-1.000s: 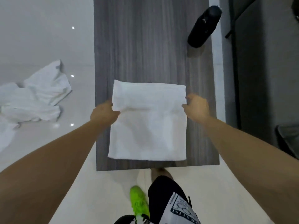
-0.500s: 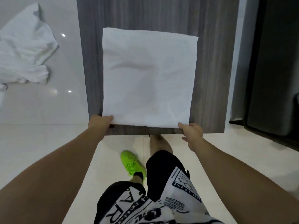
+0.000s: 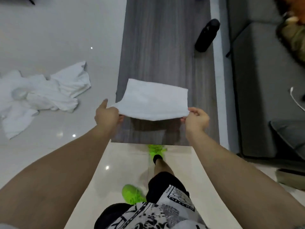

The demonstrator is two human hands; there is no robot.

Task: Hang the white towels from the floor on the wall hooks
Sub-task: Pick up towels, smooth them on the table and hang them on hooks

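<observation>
Folded white cloth towel [image 3: 155, 103]: lifted above the near end of the long grey wood-grain table [image 3: 165, 52], near corners pinched, left hand [image 3: 108, 117] and right hand [image 3: 196, 119], fingers curled on the fabric. Crumpled white towels [image 3: 41, 96]: glossy floor, 9 o'clock. Black cylindrical bottle [image 3: 207, 35]: on table, 1 o'clock

table [image 3: 156, 47]: grey wood, black bottle [image 3: 207, 35] lying on it | floor [image 3: 49, 38]: crumpled white towels [image 3: 44, 95]

One head-worn camera looks steeply down, close over the table [image 3: 165, 55].
</observation>
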